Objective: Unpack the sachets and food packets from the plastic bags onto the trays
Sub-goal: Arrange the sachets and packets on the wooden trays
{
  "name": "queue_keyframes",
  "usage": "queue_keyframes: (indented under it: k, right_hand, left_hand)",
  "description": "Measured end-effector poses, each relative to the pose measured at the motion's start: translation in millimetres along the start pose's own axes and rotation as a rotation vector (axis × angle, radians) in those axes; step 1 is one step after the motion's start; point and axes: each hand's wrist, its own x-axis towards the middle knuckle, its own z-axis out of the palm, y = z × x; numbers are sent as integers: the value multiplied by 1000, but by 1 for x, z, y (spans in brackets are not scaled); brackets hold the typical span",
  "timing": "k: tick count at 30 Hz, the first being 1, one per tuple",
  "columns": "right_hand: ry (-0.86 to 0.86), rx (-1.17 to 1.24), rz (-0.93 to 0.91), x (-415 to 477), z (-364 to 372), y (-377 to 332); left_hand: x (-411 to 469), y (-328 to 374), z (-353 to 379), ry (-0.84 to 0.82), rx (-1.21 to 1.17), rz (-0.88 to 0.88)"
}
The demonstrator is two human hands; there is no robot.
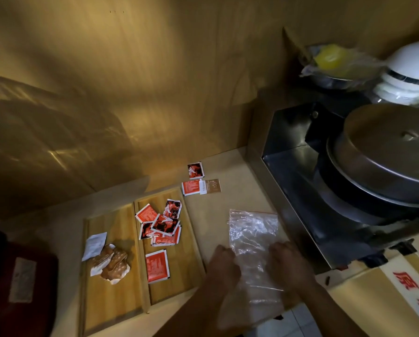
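Note:
A clear zip plastic bag lies flat on the counter, looking empty. My left hand grips its left edge and my right hand grips its right edge. Two wooden trays sit to the left. The right tray holds several red and black sachets and one red sachet apart from them. The left tray holds a white sachet and brown food packets. Three loose sachets lie on the counter beyond the trays.
A steel machine with a round metal lid stands right of the bag. Behind it sit a wrapped metal bowl and stacked white bowls. A dark red case lies at far left. A wooden wall rises behind the counter.

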Motion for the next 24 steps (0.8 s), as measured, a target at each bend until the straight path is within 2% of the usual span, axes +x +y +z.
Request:
queue_keyframes:
  k: [3,7,13,17,24]
  right_hand:
    - [7,-107,-37,-2,-7,-3]
    - [67,-226,-56,1,-14,-13]
    - [138,-325,-45,9,-34,-33]
    - [111,-254,-69,22,-54,-52]
    - [18,-125,-217,72,-83,-90]
  left_hand:
    - [-2,1,-2,-25,-9,3]
    - [-5,-4,-10,-29,67,95]
    - [-1,-7,-32,-34,124,80]
    - [9,-6,-53,35,127,85]
    - [42,9,-118,219,86,124]
